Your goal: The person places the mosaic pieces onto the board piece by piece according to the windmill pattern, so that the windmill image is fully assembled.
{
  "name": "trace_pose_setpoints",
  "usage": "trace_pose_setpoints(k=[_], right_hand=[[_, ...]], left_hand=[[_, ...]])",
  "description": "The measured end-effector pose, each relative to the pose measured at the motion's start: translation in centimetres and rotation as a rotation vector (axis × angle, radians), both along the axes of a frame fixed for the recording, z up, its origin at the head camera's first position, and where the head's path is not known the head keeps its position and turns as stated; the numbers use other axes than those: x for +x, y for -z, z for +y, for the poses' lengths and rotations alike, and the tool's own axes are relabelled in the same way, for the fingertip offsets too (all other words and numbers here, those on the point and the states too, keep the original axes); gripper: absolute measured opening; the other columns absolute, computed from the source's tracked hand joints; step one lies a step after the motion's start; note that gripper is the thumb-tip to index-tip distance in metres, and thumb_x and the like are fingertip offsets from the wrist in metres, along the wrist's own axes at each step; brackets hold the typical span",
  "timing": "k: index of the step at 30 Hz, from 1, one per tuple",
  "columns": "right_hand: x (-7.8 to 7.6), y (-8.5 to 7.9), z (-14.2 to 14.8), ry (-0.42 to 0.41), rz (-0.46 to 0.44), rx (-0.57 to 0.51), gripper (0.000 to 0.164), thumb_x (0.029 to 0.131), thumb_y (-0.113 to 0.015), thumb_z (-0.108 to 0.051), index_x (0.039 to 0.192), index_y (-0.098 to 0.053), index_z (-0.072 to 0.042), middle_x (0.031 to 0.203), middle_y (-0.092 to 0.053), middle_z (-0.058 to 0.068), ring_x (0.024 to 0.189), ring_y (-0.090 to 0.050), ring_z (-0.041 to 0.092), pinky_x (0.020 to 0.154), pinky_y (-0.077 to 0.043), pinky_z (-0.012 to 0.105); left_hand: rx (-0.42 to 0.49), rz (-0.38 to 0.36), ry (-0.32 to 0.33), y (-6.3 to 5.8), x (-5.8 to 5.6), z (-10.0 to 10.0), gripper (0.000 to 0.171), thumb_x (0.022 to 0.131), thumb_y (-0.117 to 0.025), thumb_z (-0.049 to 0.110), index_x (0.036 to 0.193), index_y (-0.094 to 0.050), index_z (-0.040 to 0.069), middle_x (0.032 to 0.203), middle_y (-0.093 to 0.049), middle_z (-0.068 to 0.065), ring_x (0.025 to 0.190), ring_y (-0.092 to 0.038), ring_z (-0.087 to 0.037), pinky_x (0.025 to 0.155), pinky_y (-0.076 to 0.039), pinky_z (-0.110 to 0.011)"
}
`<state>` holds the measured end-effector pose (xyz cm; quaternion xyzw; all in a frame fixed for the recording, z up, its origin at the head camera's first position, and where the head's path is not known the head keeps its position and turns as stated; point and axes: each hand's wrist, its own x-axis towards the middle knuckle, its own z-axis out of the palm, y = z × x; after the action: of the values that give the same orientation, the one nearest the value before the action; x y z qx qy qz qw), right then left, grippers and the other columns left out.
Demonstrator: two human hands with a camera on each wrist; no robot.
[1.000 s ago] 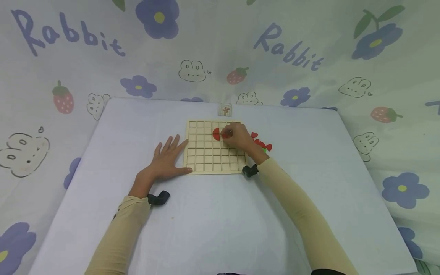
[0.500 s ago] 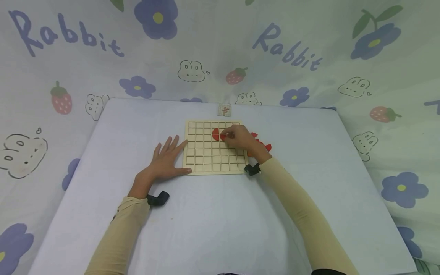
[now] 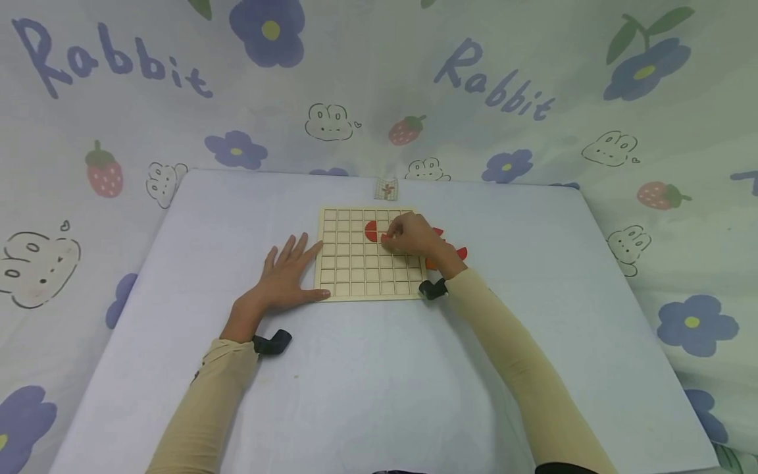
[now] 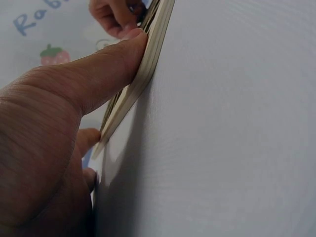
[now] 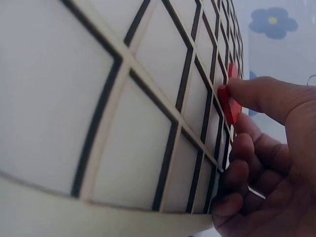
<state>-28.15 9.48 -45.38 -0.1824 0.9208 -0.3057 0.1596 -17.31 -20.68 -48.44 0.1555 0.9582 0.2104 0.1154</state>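
A square wooden grid board (image 3: pixel 343 263) lies on the white table. Two red quarter-circle pieces (image 3: pixel 371 231) sit in neighbouring cells of its upper part, together forming a half disc. My right hand (image 3: pixel 411 236) is over the board just right of them, pinching another red quarter-circle piece (image 5: pixel 229 106) between thumb and finger, close over the cells in the right wrist view. My left hand (image 3: pixel 287 273) spreads its fingers at the board's left edge, the thumb resting on the lower left corner. In the left wrist view the thumb (image 4: pixel 113 66) presses on the board's rim.
Several loose red and orange pieces (image 3: pixel 461 253) lie right of the board, partly behind my right wrist. A small patterned card (image 3: pixel 387 189) lies at the table's back edge. Behind the table (image 3: pixel 367 382) hangs a rabbit-print curtain (image 3: pixel 266 99).
My right hand has shifted slightly over the same spot, and the pinched red piece is turned and lower than before. The left hand has stayed still.
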Motion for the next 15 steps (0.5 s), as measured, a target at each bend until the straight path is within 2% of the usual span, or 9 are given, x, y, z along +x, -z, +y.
trace_pose_setpoints(k=[4,8,12,15], right_hand=[[-0.1,0.4,-0.4,0.046,0.031,0.027,0.024,0.089,-0.072,-0.031,0.076,-0.072,-0.011,0.076,-0.066,0.001,0.073,-0.056,0.019,0.062,-0.047,0.031],[-0.3,0.9,-0.7,0.072,0.121,0.084,0.033,0.093,-0.067,-0.032,0.069,-0.071,-0.01,0.068,-0.065,0.0,0.065,-0.056,0.019,0.058,-0.045,0.031],[-0.3,1.1,-0.3,0.057,0.161,0.043,0.022,0.094,-0.065,-0.03,0.089,-0.075,-0.011,0.076,-0.065,0.0,0.065,-0.055,0.018,0.059,-0.044,0.03],[-0.3,0.9,0.4,-0.028,0.15,-0.029,0.02,0.094,-0.065,-0.022,0.109,-0.074,-0.011,0.084,-0.064,0.003,0.067,-0.053,0.02,0.059,-0.043,0.032]], left_hand=[[0.003,0.0,-0.003,0.3,0.0,-0.2,0.11,0.078,-0.068,0.068,0.16,-0.013,0.021,0.164,0.004,-0.013,0.148,0.012,-0.032,0.113,0.012,-0.057],[0.014,0.004,-0.007,0.5,0.0,-0.2,0.109,0.078,-0.068,0.068,0.16,-0.013,0.022,0.164,0.003,-0.013,0.148,0.012,-0.032,0.113,0.012,-0.056],[0.011,0.005,-0.003,0.4,0.0,-0.2,0.109,0.078,-0.068,0.068,0.16,-0.013,0.022,0.164,0.004,-0.012,0.148,0.012,-0.031,0.113,0.012,-0.057],[0.005,0.009,0.006,0.3,0.0,-0.2,0.109,0.078,-0.067,0.07,0.16,-0.012,0.022,0.164,0.005,-0.012,0.148,0.012,-0.032,0.113,0.012,-0.057]])
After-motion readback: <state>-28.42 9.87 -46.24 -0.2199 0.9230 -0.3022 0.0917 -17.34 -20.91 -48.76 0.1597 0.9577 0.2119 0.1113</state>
